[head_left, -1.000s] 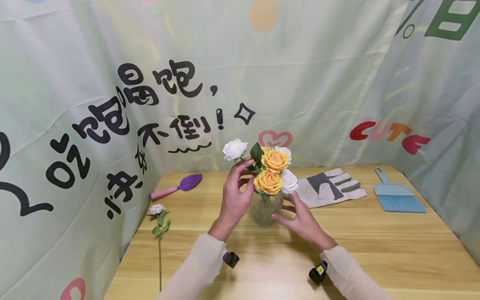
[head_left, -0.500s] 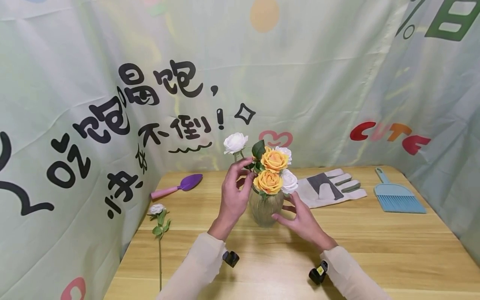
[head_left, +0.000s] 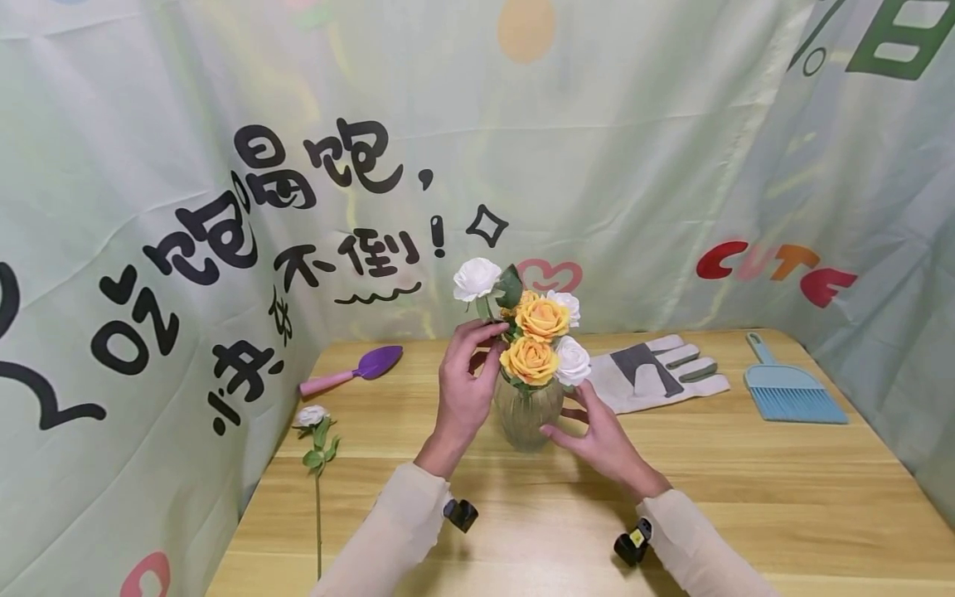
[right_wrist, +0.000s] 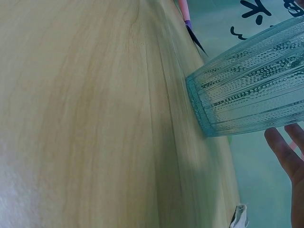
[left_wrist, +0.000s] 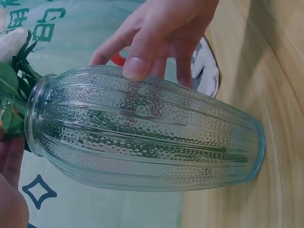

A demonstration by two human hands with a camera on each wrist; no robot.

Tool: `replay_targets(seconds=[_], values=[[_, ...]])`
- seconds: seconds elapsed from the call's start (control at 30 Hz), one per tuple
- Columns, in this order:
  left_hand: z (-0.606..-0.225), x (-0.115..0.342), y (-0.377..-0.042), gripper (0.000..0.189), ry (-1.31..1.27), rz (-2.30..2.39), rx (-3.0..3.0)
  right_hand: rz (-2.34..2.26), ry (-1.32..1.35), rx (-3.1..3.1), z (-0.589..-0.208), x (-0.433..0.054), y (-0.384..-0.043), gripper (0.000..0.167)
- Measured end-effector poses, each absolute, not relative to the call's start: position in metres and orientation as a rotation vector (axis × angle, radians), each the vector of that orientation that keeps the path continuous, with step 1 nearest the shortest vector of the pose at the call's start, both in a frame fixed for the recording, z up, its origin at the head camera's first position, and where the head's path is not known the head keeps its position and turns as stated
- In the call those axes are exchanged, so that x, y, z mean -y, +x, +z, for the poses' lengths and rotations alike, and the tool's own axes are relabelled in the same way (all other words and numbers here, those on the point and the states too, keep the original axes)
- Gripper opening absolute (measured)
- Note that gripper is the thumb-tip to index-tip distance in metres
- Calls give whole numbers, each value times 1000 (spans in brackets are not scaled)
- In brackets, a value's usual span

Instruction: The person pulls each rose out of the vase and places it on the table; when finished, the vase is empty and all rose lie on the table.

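Pinching the stem of a white rose, my left hand points up beside the top of a ribbed glass vase. Its fingers bend over to the right, just below the bloom, and hide the spot they hold. My right hand sits lower. It holds the vase from the right side, with the thumb on the near side and the fingers apart behind. Both arms reach in from the near side and lean toward each other. The vase stands upright on the wooden table, between my hands. Orange roses and more white roses poke out of its top. Another white flower lies on the table, well off to the left, near a purple trowel.
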State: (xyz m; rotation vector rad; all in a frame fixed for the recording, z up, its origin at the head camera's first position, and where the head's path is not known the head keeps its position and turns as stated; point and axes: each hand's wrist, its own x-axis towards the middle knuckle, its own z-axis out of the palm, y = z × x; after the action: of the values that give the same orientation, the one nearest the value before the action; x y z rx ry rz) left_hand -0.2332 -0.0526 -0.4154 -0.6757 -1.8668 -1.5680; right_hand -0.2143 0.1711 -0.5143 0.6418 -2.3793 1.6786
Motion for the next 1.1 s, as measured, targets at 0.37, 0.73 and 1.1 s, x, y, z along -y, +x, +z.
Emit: replay_targets(seconds=[0.37,0.73,1.1], values=[[-408,59,-235,36,-646,-1684,1898,1683,630,2385,-516,-171,-216,90],[-372,77,-243,32,-745,-1532,1821,1675,622,2398,-515,-170,-215,90],[-312,149,-243,38,-672,-1537,1696,1651,646,2398,-515,-168,-217,99]])
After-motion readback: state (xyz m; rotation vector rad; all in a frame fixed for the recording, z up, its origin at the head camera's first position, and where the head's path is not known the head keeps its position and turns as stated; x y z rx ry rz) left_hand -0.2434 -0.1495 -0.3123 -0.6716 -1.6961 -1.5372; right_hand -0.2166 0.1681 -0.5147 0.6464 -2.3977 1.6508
